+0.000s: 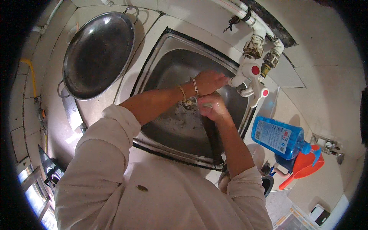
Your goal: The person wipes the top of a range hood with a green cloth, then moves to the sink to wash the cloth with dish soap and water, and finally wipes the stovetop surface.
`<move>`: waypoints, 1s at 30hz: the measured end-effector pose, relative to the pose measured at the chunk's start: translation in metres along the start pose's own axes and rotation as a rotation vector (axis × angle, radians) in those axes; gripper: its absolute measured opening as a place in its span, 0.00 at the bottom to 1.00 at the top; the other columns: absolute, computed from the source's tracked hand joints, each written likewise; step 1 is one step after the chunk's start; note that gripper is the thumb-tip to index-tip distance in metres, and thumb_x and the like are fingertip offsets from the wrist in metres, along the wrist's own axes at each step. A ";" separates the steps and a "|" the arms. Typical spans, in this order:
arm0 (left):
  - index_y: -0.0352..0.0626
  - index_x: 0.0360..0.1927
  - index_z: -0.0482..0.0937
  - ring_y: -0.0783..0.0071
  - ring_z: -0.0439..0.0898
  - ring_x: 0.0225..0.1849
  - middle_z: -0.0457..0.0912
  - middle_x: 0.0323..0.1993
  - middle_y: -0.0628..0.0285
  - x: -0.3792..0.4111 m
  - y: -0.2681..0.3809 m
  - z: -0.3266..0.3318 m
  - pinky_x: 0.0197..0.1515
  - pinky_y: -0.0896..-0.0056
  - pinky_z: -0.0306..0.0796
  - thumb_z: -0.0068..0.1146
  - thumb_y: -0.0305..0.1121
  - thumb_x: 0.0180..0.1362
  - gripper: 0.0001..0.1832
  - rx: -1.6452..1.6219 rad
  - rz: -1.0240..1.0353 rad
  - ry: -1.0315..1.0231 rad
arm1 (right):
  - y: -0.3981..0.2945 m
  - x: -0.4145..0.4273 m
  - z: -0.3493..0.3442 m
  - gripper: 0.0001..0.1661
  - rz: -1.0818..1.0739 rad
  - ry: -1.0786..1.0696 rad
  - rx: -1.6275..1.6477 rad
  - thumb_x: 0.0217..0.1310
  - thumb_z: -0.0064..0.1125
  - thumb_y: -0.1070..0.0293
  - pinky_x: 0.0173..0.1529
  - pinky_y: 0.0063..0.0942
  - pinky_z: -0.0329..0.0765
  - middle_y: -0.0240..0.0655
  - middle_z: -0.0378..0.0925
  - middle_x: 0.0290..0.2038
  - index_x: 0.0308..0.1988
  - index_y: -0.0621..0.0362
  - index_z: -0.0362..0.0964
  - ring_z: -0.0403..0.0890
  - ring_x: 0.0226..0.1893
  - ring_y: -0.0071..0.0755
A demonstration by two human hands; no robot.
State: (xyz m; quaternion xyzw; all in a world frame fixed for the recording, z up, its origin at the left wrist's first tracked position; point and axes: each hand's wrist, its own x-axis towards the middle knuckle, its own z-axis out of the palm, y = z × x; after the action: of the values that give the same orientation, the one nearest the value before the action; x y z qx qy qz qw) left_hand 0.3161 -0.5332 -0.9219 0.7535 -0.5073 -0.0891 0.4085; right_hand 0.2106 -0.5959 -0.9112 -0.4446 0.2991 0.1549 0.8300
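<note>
My left hand (211, 82) reaches across the stainless steel sink (169, 70), its fingertips at the white plastic tap (238, 80) with red-capped handles. Whether they grip it is unclear. Bracelets circle that wrist. Just below it, my right hand (212, 107) has its fingers curled and looks wet. A long dark object (212, 138) runs from beneath my right hand to the sink's near rim, with a thin loop at its end. I cannot tell whether my right hand grips it. Food scraps (189, 103) lie at the drain.
A large two-handled wok (99, 56) rests on the left counter, beside a cleaver (72, 112). At the right are a blue pump bottle (276, 136) and a red plastic ladle (307, 164). White pipes (260, 27) run along the wall above the tap.
</note>
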 end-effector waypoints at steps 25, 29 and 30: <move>0.35 0.25 0.74 0.49 0.75 0.32 0.77 0.30 0.48 -0.026 -0.016 0.063 0.38 0.56 0.66 0.33 0.47 0.58 0.25 -0.445 -0.783 0.298 | 0.001 0.028 0.003 0.15 -0.724 0.535 -0.819 0.54 0.48 0.62 0.39 0.34 0.66 0.48 0.73 0.30 0.32 0.65 0.70 0.71 0.31 0.42; 0.35 0.26 0.72 0.50 0.74 0.30 0.76 0.26 0.49 -0.022 -0.022 0.067 0.34 0.54 0.67 0.38 0.41 0.55 0.18 -0.061 -0.644 0.322 | -0.008 0.034 0.009 0.14 -0.692 0.649 -0.626 0.55 0.47 0.65 0.29 0.33 0.67 0.41 0.71 0.20 0.27 0.66 0.69 0.71 0.24 0.37; 0.35 0.27 0.72 0.50 0.74 0.30 0.75 0.25 0.49 -0.018 -0.013 0.057 0.34 0.54 0.67 0.39 0.40 0.55 0.17 -0.066 -0.608 0.262 | -0.001 0.046 -0.008 0.14 -0.723 0.658 -0.566 0.55 0.47 0.65 0.27 0.32 0.68 0.39 0.71 0.19 0.26 0.66 0.69 0.71 0.22 0.36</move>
State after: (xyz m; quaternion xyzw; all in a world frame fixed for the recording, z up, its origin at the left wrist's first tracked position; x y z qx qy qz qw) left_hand 0.2849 -0.5460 -0.9734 0.8619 -0.1993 -0.1258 0.4489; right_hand 0.2437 -0.6035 -0.9429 -0.7490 0.3176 -0.2120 0.5414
